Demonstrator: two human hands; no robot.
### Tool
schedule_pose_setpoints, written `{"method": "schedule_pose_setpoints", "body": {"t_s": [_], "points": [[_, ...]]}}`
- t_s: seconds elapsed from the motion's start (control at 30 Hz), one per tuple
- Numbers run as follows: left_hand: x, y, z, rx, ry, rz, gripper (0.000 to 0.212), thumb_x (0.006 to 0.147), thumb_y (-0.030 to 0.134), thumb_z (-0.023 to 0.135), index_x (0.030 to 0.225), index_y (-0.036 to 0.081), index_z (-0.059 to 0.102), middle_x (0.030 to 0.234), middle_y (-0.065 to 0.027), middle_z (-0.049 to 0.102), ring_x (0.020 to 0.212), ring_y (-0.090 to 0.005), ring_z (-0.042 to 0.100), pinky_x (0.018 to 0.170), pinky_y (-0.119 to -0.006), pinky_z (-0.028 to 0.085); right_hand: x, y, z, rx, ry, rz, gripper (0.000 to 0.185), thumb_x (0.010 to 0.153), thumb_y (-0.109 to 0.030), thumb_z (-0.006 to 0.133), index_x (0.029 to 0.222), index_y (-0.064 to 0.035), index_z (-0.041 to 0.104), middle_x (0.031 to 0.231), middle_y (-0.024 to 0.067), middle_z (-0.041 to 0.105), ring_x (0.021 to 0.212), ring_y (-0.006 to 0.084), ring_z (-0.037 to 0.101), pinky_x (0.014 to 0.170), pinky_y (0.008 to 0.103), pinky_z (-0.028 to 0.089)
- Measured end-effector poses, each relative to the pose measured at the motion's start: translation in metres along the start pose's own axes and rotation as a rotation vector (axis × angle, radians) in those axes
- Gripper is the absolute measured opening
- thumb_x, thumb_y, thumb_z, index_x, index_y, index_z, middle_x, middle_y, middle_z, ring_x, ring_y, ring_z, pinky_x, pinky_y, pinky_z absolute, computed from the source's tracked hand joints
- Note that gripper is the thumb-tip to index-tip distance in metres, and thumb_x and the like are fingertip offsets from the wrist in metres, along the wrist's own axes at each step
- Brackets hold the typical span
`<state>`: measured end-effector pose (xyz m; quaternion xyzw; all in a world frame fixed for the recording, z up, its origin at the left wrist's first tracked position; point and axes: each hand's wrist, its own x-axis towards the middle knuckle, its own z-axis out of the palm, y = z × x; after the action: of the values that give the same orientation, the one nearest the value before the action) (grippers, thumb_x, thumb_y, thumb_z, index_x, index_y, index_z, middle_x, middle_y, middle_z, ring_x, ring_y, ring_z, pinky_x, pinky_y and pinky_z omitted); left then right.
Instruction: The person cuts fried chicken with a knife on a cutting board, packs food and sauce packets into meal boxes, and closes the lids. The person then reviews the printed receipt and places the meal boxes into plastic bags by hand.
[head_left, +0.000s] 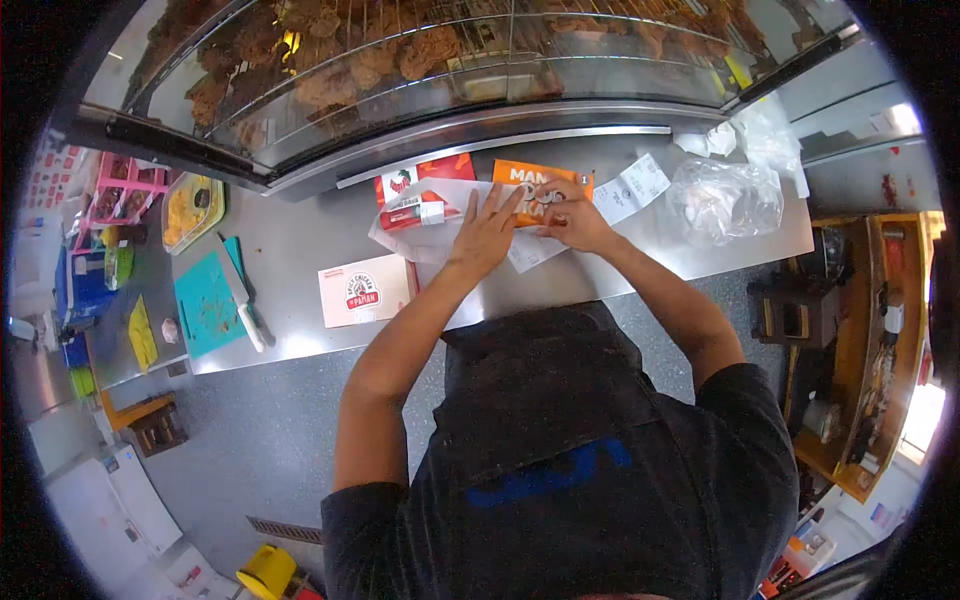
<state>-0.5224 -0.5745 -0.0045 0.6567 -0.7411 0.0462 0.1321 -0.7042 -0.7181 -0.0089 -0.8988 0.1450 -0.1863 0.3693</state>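
Note:
My left hand (484, 238) lies flat with fingers spread, over white paper (427, 244) and the left edge of an orange printed packet (529, 172). Curled over that packet's right half, my right hand (576, 216) has its thumb and fingertips at the printed face; whether they pinch it is unclear. Left of the packet, a red and white printed pack (431, 165) is partly covered by the paper. A printed receipt slip (632, 187) extends to the right, and more printed paper (536, 253) shows under my right hand.
A pale cardboard box (364, 291) is near the steel counter's (289, 225) front edge. Further left are a knife (241, 294), a teal cutting board (206, 304) and a food tub (193, 210). A clear plastic bag (726, 201) lies right. Behind stands a glass display case (420, 75) holding fried chicken.

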Motion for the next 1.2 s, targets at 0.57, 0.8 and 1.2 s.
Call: {"method": "schedule_pose_setpoints", "body": {"t_s": [0.57, 0.8, 1.2], "points": [[-0.006, -0.018, 0.02, -0.244, 0.031, 0.098, 0.014, 0.084, 0.015, 0.062, 0.092, 0.009, 0.072, 0.143, -0.0006, 0.046, 0.137, -0.0284, 0.036, 0.112, -0.052, 0.03, -0.034, -0.006, 0.041, 0.12, 0.254, 0.197, 0.015, 0.08, -0.008, 0.071, 0.088, -0.0052, 0.06, 0.111, 0.0096, 0.057, 0.106, 0.0303, 0.06, 0.098, 0.0464, 0.045], [0.0, -0.016, 0.012, -0.197, 0.14, 0.09, 0.022, 0.078, 0.013, 0.068, 0.099, 0.008, 0.067, 0.133, -0.0007, 0.056, 0.127, -0.0274, 0.048, 0.104, -0.047, 0.043, 0.008, -0.01, 0.007, -0.379, 0.167, 0.103, 0.021, 0.063, -0.022, 0.083, 0.071, -0.0119, 0.065, 0.127, 0.0086, 0.046, 0.127, 0.03, 0.036, 0.093, 0.0554, 0.034], [0.056, 0.035, -0.124, -0.98, 0.528, -0.492, 0.034, 0.09, 0.014, 0.065, 0.12, -0.002, 0.061, 0.119, -0.0141, 0.063, 0.099, -0.019, 0.062, 0.085, -0.031, 0.05, 0.02, -0.033, 0.013, 0.504, 0.213, 0.244, 0.082, 0.072, -0.042, 0.081, 0.138, -0.0093, 0.045, 0.136, 0.0118, 0.05, 0.121, 0.0271, 0.049, 0.102, 0.0402, 0.04]]}}
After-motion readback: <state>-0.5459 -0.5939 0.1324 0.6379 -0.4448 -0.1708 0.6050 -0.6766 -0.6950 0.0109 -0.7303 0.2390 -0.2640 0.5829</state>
